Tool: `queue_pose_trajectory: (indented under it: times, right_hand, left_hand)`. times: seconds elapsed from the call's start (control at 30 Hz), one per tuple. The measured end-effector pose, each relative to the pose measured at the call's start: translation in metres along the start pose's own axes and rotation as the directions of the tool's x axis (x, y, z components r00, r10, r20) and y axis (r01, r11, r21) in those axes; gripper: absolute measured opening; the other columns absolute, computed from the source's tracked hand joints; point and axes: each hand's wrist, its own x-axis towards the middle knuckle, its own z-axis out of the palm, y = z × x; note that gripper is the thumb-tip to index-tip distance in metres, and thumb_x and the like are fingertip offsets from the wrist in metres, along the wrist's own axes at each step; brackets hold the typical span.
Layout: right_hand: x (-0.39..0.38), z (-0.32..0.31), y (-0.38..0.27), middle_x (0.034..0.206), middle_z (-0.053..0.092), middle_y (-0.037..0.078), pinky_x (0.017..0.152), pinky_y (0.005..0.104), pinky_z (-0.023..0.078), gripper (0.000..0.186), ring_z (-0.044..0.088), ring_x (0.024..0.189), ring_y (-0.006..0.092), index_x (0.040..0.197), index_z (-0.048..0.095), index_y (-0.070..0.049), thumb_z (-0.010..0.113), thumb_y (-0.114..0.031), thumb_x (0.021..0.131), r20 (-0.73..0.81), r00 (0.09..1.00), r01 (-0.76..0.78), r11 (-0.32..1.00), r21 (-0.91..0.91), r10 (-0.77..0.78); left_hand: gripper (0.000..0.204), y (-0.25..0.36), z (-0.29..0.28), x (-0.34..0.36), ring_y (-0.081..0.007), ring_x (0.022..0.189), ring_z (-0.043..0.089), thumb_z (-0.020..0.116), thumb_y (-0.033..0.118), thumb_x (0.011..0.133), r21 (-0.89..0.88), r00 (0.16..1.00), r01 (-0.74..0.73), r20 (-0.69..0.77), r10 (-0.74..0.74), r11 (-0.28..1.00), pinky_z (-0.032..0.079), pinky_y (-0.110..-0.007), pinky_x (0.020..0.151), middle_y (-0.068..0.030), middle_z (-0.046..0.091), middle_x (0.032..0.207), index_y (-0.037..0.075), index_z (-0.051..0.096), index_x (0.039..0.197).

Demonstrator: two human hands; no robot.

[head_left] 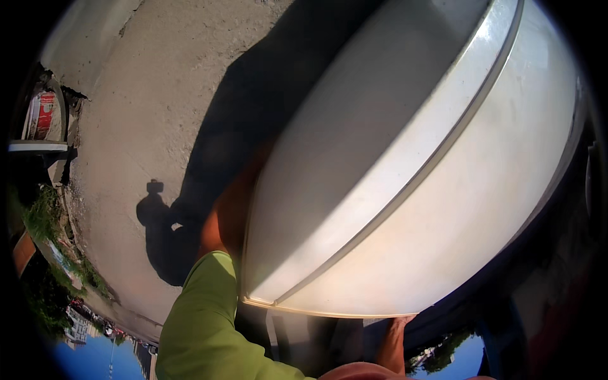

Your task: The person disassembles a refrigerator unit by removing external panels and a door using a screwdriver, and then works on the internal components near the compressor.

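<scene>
Close before the person, the large white box [443, 221] seems to be being carried, right hand [400, 320] touching its near edge, grip unclear, left hand hidden, and moving it on likely needs balanced support.

No words or numbers can be read. The red patch [45, 115] far on the left is too small and blurry.

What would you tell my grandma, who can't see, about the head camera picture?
A big white boxy thing fills much of the picture, with the person's right hand at its near edge. Their left arm, in a green sleeve, goes past its left edge, the hand hidden. A dark shadow lies on sunlit ground.
</scene>
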Motion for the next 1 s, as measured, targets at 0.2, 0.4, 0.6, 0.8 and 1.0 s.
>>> queue_pose_trajectory:
  times: [0.2,0.4,0.6,0.8,1.0]
  right_hand:
    - [0.002,-0.025,-0.014,0.136,0.06,0.016,0.102,0.0514,0.05,0.045,0.058,0.122,0.0334,0.136,0.055,0.0,0.045,-0.031,0.105,0.05,0.999,0.0,0.997,0.082,-0.005]
    - [-0.004,-0.022,-0.035,0.134,0.061,0.015,0.1,0.0505,0.051,0.045,0.059,0.12,0.0329,0.136,0.055,0.0,0.045,-0.03,0.105,0.113,0.993,0.009,0.991,0.133,-0.024]
    - [-0.083,0.057,-0.078,0.131,0.062,0.014,0.097,0.0476,0.054,0.042,0.061,0.117,0.0313,0.133,0.056,0.001,0.044,-0.029,0.105,0.08,0.984,0.165,0.98,-0.109,-0.157]
    - [-0.172,0.113,-0.167,0.133,0.061,0.013,0.103,0.0476,0.049,0.054,0.058,0.124,0.0304,0.137,0.052,0.0,0.049,-0.043,0.104,0.385,0.879,0.296,0.955,0.024,-0.283]
    - [-0.208,0.125,-0.253,0.158,0.036,0.014,0.114,0.0502,0.038,0.068,0.039,0.143,0.032,0.156,0.034,-0.008,0.046,-0.051,0.105,0.606,0.416,0.884,0.458,-0.095,-0.678]
  left_hand:
    - [0.045,0.001,-0.031,-0.045,-0.018,0.083,0.065,0.053,0.045,0.102,0.043,0.998,0.048,0.046,-0.05,0.998,0.051,-0.034,0.069,-0.0038,0.068,0.098,0.009,0.059,0.129]
    - [0.046,0.019,-0.033,-0.089,-0.0174,0.081,0.064,0.053,0.046,0.102,0.111,0.991,0.039,0.124,-0.053,0.993,0.05,-0.033,0.066,-0.0034,0.068,0.096,0.01,0.059,0.129]
    - [0.046,0.076,-0.009,-0.172,-0.0169,0.078,0.064,0.052,0.047,0.102,0.194,0.98,-0.026,0.198,-0.013,0.981,0.05,-0.033,0.063,-0.003,0.067,0.094,0.01,0.059,0.129]
    - [0.046,0.169,0.056,-0.289,-0.0164,0.075,0.064,0.052,0.048,0.102,0.288,0.948,-0.131,0.317,0.035,0.949,0.05,-0.032,0.059,-0.0026,0.067,0.092,0.011,0.058,0.129]
    - [0.046,0.265,0.161,-0.412,-0.0159,0.072,0.063,0.052,0.048,0.102,0.35,0.852,-0.311,0.514,0.096,0.884,0.049,-0.032,0.056,-0.0022,0.067,0.09,0.011,0.058,0.128]
